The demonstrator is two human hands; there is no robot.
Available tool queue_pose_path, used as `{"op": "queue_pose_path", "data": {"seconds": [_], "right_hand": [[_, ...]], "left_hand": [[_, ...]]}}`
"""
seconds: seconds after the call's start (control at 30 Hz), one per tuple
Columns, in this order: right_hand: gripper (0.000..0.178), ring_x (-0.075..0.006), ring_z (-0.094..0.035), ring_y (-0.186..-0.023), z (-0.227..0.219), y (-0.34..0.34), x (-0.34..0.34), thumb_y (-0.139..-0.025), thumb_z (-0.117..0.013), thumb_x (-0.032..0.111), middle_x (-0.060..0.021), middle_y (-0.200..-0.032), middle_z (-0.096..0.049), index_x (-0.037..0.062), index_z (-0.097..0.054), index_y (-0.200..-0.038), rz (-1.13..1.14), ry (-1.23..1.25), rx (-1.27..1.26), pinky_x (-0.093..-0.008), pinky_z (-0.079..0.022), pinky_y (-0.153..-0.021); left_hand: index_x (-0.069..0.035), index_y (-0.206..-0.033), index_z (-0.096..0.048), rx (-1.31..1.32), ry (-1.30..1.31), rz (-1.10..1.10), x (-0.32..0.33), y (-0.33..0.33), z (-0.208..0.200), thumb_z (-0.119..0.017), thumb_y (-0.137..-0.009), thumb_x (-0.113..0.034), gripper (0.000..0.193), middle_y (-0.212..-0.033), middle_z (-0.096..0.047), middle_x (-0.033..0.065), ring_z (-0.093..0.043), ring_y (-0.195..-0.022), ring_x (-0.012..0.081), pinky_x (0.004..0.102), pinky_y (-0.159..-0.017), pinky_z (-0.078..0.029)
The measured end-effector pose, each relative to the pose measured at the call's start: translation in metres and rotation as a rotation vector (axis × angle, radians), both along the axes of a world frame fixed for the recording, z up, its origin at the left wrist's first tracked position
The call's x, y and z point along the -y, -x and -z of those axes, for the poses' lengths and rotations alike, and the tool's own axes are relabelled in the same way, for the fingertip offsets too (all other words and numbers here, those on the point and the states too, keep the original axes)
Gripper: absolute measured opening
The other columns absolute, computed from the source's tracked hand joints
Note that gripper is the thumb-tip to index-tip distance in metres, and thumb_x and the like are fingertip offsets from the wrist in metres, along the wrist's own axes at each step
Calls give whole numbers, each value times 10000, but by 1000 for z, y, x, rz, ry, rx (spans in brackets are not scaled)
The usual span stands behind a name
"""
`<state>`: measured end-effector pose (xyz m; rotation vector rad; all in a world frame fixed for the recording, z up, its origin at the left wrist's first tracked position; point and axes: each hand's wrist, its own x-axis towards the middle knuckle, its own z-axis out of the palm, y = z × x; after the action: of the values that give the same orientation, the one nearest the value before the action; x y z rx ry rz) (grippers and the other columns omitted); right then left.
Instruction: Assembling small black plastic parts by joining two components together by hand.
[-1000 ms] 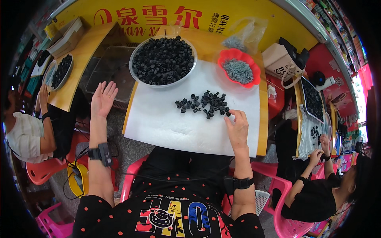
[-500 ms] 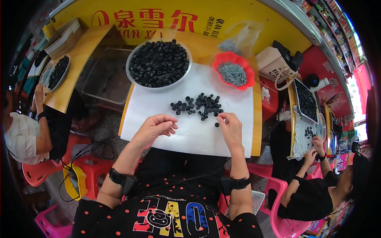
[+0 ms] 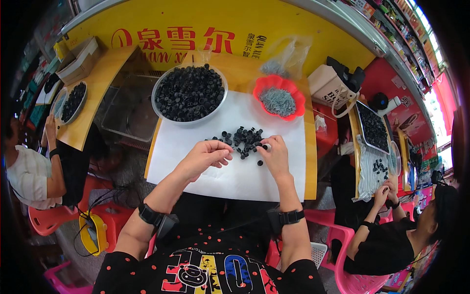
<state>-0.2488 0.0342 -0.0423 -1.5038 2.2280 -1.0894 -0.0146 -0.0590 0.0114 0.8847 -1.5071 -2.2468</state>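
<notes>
Right hand: The worker's right hand (image 3: 276,157) pinches a small part (image 3: 267,147) between thumb and fingertips, at the right edge of the pile.
Left hand: Fingers curled, thumb near forefinger, the left hand (image 3: 205,159) hangs by the pile's left side; whether it grips anything cannot be told.
Black pile: Loose black pieces (image 3: 245,139) lie mid-sheet between the hands, both edges partly covered by fingers; a lone piece (image 3: 260,163) sits nearer the worker.
Worktop: A white sheet (image 3: 169,152) covers much of a wooden table (image 3: 310,169).
Far side: A clear basin (image 3: 225,95) heaped with black pieces stands beyond the pile at left; at right, a red scalloped bowl (image 3: 258,88) holds grey slivers (image 3: 277,101), a clear bag (image 3: 293,56) just behind.
Flanks: Two co-workers sit at neighbouring tables, one at left (image 3: 32,171), one at right (image 3: 382,247); a pale tote bag (image 3: 323,81) stands near the bowl.
</notes>
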Motion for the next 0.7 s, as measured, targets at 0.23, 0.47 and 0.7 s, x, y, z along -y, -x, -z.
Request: {"op": "queue_pose_path", "data": {"seconds": [0.23,0.47,0.7], "right_hand": [[112,-145,-595,-621,-8,-4,-36,-721,-674,27,-90,-709,-639,-16,-611,-804,140,222,192,-278,-486,-607],[171,-164,-590,-622,6,0,-70,-739,-693,29,-102,-765,-636,-17,-643,-896,207,168,254,-269,-487,-599],[199,-155,-586,-626,18,-2,-85,-744,-705,16,-97,-784,-630,-6,-654,-935,295,238,310,-267,-486,-602]], "left_hand": [[39,-892,-665,86,526,-11,27,79,-23,-647,-812,-82,146,-749,-668,52,-610,-665,113,253,-597,-468],[32,-921,-670,99,1255,21,60,177,3,-583,-762,-25,190,-901,-669,180,-639,-859,343,387,-768,-499],[-12,-964,-676,201,1562,106,70,229,26,-584,-770,-27,216,-1002,-639,168,-612,-945,335,391,-818,-485]]}}
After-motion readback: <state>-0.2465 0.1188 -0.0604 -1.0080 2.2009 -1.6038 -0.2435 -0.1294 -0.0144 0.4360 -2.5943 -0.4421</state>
